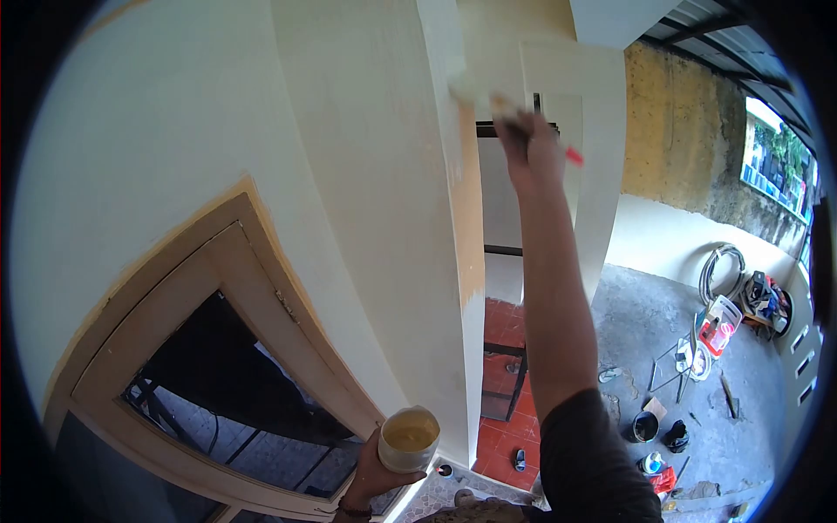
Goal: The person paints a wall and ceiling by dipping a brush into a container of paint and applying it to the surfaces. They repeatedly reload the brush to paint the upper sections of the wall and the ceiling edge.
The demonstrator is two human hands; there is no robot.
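Note:
My right hand [534,150] is raised at the edge of the wall corner, its fingers wrapped round a paintbrush [499,102] with a red handle end. Motion smears the brush, and its pale bristles overlap the upper part of the narrow wall face [468,187], which is white above and tan lower down. Low in the view, my left hand [375,471] grips a whitish paint pot [406,451] from the side. Cream-coloured paint shows inside it.
A brown-framed window [253,375] stands left of the pot. Red floor tiles [506,449] lie below, with a sandal [520,459] on them. Buckets [645,425], a chair with containers on it [695,357] and a coiled hose [722,272] occupy the concrete floor at right.

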